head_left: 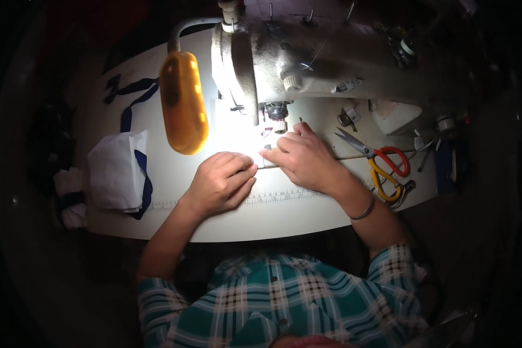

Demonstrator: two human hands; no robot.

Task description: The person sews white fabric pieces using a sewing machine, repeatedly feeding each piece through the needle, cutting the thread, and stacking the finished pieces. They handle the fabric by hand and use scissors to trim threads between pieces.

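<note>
Both hands work at the front of a sewing machine, just below its needle area. My left hand rests on the white table with its fingers curled and pressed together. Glare hides whatever lies under its fingertips. My right hand is closed close to the presser foot area, its index fingertip reaching toward the left hand. A small dark tip pokes up beyond its knuckles, too small to name. Between the two hands the surface is washed out by light, so any cloth there cannot be made out.
A yellow lamp hangs left of the needle. Scissors with red and yellow handles lie at right. Folded white cloth with navy trim sits at left, near a navy strip. A ruler scale runs along the table front.
</note>
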